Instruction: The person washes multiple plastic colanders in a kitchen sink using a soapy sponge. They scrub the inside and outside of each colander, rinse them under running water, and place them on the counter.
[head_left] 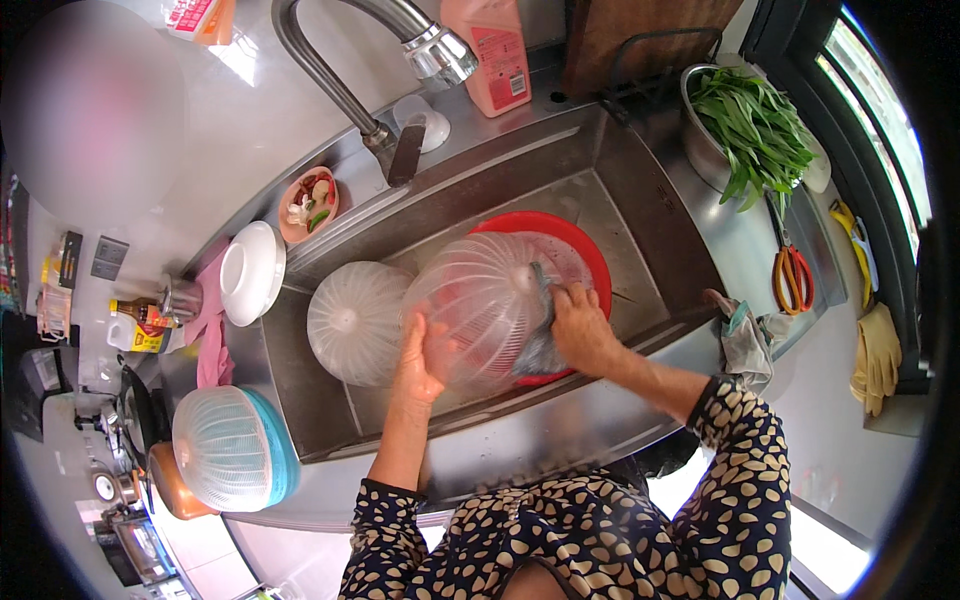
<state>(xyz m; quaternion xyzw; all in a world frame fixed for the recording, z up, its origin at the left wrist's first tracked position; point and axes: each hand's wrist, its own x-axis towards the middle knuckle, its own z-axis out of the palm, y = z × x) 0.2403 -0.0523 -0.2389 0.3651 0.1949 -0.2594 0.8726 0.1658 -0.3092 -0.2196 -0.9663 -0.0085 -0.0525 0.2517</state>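
Note:
My left hand (420, 365) grips the near left side of a clear, ribbed plastic dome cover (470, 290), tilted above the sink. In my right hand (583, 328) is a bunched grey cloth (543, 345), pressed against the right side of that dome, fingers closed round it. Beneath lies a red basin (598, 262) with whitish, sudsy water, partly hidden by the dome. A second ribbed dome cover (345, 335) rests in the left part of the steel sink (650, 200), just left of the held one.
A curved faucet (390, 140) rises behind the sink. Left are white bowls (250, 272), a small dish of peppers and garlic (308, 205) and a dome over a blue basket (235, 450). At right are a bowl of leafy greens (745, 130), scissors (792, 278) and a rag (745, 345).

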